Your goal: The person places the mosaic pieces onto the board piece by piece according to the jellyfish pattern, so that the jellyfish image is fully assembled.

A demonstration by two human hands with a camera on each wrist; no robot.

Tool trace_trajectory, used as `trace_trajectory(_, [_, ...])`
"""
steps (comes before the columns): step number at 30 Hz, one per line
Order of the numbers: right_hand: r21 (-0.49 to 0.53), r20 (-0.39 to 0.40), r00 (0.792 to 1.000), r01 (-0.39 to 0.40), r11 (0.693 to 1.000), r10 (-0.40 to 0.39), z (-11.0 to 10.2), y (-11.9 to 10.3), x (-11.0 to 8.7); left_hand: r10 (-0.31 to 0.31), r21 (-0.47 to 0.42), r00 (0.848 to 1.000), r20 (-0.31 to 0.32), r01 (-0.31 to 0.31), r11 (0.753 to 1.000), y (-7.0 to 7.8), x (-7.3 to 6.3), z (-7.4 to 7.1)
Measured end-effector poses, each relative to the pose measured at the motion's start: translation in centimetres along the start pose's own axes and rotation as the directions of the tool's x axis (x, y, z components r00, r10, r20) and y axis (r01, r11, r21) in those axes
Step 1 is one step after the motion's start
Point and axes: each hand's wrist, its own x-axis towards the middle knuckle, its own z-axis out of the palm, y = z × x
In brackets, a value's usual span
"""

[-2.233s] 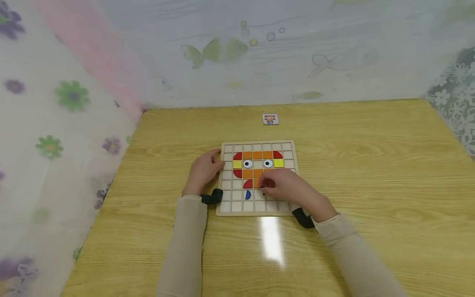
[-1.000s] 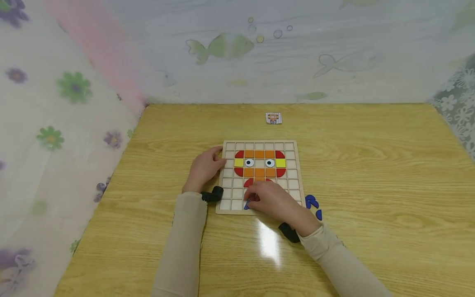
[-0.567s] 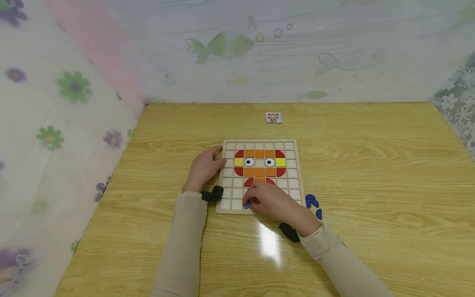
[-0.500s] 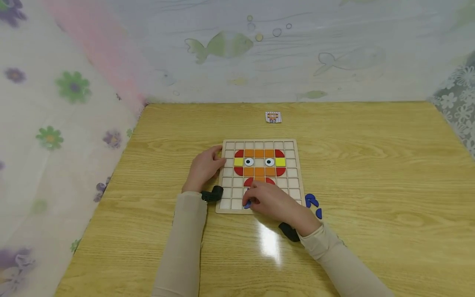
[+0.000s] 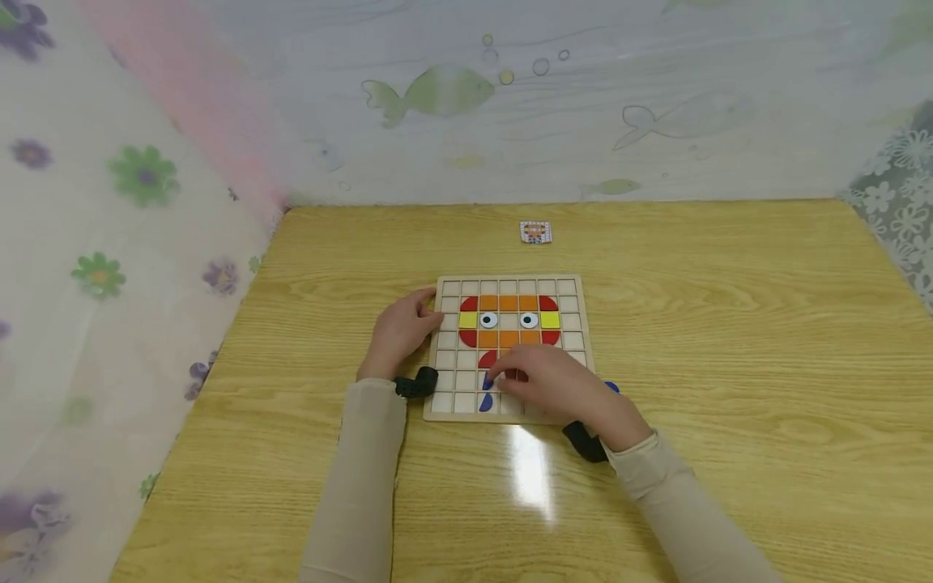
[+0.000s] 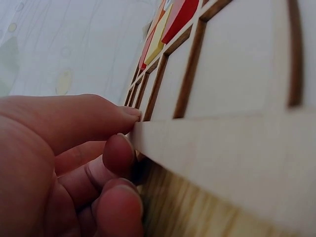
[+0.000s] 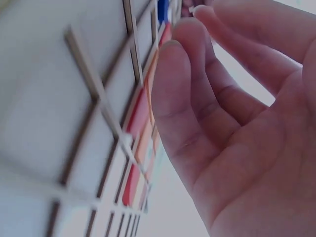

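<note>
A wooden grid board (image 5: pixel 445 405) lies on the table, bearing red, orange and yellow tiles (image 5: pixel 550 320) and two round eye tiles (image 5: pixel 488 321). Below them sit two blue half-round pieces, an upper one (image 5: pixel 486 379) and a lower one (image 5: pixel 486 402). My left hand (image 5: pixel 401 330) holds the board's left edge, with a fingertip on the rim (image 6: pixel 207 143) and curled fingers against its side. Over the lower part of the board is my right hand (image 5: pixel 561 387), its index fingertip at the upper blue piece and the other fingers loosely bent. Nothing shows between its fingers in the right wrist view.
A small picture card (image 5: pixel 535 232) with a gridded pattern lies behind the board. Just off the board's right side, a loose blue piece (image 5: pixel 612 387) shows past my right wrist. Black camera mounts (image 5: pixel 585 442) sit at both wrists. Patterned walls border the table (image 5: pixel 729 324).
My right hand has let go of the lower blue piece and shifted up and right, its fingertip now at the upper one. The wrist covers most loose blue pieces. My left hand stays put.
</note>
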Motion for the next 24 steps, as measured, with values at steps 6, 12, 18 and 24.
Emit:
trace_trajectory(6, [0.029,0.001,0.998,-0.056,0.998,0.056,-1.6,1.4,-0.5,-0.009,-0.018,1.000,0.011,0.009,1.000,0.1,-0.1,0.0])
trace_trajectory(12, [0.055,0.016,0.990,-0.143,0.988,0.143,-3.2,3.1,-1.6,-0.012,-0.020,1.000,0.021,0.013,1.000,0.3,-0.4,0.0])
trace_trajectory(18, [0.073,0.041,0.976,-0.218,0.973,0.215,-4.3,4.8,-2.9,-0.034,-0.027,0.999,0.021,0.034,0.999,0.5,-0.4,0.2])
trace_trajectory(24, [0.014,0.021,0.961,-0.278,0.961,0.277,-5.0,6.1,-3.8,-0.028,-0.020,1.000,-0.002,0.028,0.999,0.4,-0.3,0.1])
